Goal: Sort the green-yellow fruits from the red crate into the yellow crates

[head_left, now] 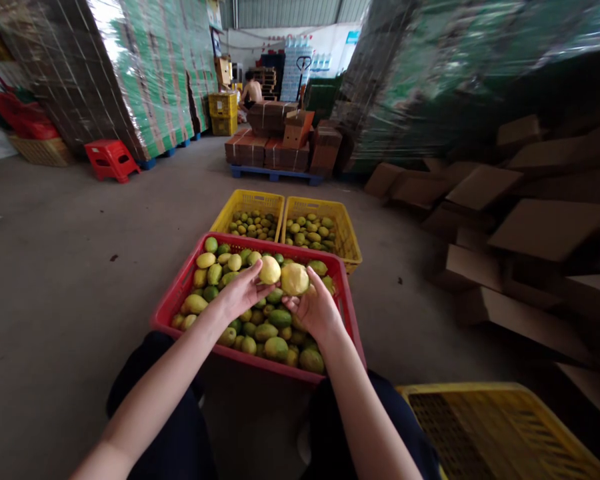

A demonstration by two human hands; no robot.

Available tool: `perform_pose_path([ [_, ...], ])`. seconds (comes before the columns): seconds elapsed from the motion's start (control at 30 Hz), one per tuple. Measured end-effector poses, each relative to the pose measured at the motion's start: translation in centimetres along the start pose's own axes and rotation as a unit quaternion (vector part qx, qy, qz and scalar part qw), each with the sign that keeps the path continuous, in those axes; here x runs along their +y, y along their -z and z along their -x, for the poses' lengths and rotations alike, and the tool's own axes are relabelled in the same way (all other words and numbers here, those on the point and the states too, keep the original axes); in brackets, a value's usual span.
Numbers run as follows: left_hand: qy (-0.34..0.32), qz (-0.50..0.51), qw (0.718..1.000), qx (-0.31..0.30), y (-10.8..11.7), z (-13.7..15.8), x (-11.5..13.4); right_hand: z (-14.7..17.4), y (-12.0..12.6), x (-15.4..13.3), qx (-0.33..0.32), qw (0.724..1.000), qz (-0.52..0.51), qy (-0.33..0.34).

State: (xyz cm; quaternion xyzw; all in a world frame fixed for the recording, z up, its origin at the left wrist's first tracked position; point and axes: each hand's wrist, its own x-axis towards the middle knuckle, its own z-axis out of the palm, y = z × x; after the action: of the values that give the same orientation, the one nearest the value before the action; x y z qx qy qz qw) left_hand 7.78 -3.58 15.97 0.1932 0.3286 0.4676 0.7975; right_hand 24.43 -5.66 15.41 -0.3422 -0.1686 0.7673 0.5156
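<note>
Over a red plastic crate (pixel 347 300) of green and yellow lemons, both my hands hold up fruit side by side. My left hand (pixel 247 288) is closed around a pale yellow lemon (pixel 270 271). In my right hand (pixel 317 303) sits a larger, bumpy yellow lemon (pixel 295 279), gripped between thumb and fingers. The two lemons are close together, nearly touching. Below them, the loose lemons (pixel 265 332) in the crate range from deep green to yellow. My knees flank the near side of the crate.
Two yellow crates (pixel 355 247) with lemons stand just beyond. Another yellow crate (pixel 470 390) is at lower right. Cardboard boxes (pixel 550 230) heap up on the right. A red stool (pixel 111 159), a loaded blue pallet (pixel 275 175) and wrapped stacks (pixel 150 73) stand farther back; a person (pixel 253 91) sits beyond.
</note>
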Motion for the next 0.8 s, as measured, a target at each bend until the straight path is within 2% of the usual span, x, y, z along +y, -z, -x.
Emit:
perform_pose_path([
  [0.13,-0.073,0.014,0.997,-0.023,-0.1,0.0,0.1,0.4,-0.3,-0.1,0.005,0.995,0.012,0.095],
  [0.27,-0.086,0.026,0.996,-0.027,-0.2,0.0,0.4,0.5,-0.4,0.0,-0.012,0.985,0.024,0.172],
  [0.5,-0.009,0.068,0.996,-0.064,-0.2,0.8,0.9,0.8,-0.6,0.3,-0.001,0.992,-0.010,0.122],
  [0.67,-0.012,0.073,0.997,-0.035,-0.1,0.6,0.8,0.5,-0.6,0.7,0.013,0.992,-0.033,0.123],
  [0.8,-0.002,0.052,0.998,-0.039,0.0,0.4,0.3,0.3,-0.5,0.9,-0.003,0.995,-0.054,0.083],
])
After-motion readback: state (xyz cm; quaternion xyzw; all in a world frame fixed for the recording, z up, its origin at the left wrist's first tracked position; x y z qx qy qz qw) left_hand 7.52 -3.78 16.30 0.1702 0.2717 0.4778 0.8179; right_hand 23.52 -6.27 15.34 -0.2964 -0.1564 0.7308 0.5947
